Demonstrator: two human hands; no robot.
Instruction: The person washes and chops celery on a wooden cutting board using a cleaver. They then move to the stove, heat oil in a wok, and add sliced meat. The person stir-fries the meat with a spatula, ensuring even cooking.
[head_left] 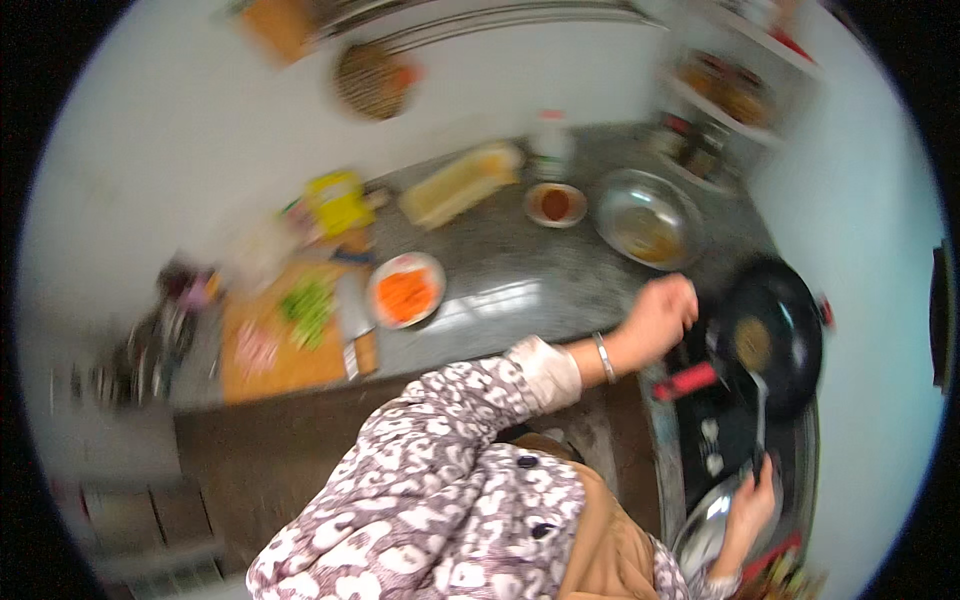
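My left hand [657, 320], with a bracelet at the wrist, hovers beside the black wok [798, 315], near its red handle [688, 381]. Its fingers are curled together, and blur hides anything between them. In my right hand [750, 508] is the dark handle of a long metal cooking utensil [761, 405], whose far end dips into the wok. The exact shape of that end is unclear. A small yellow-brown patch [752, 345] lies at the wok's bottom. Below my right hand is a shiny round metal lid or pan [705, 530], partly covered.
Behind the wok stand a metal bowl [650, 215], a small bowl of red-brown sauce [555, 204] and a white bottle [550, 148]. Farther left are a plate of orange pieces [407, 290], a cleaver [352, 310] and a cutting board [285, 375] with chopped green and pink food. A shelf [735, 115] occupies the corner.
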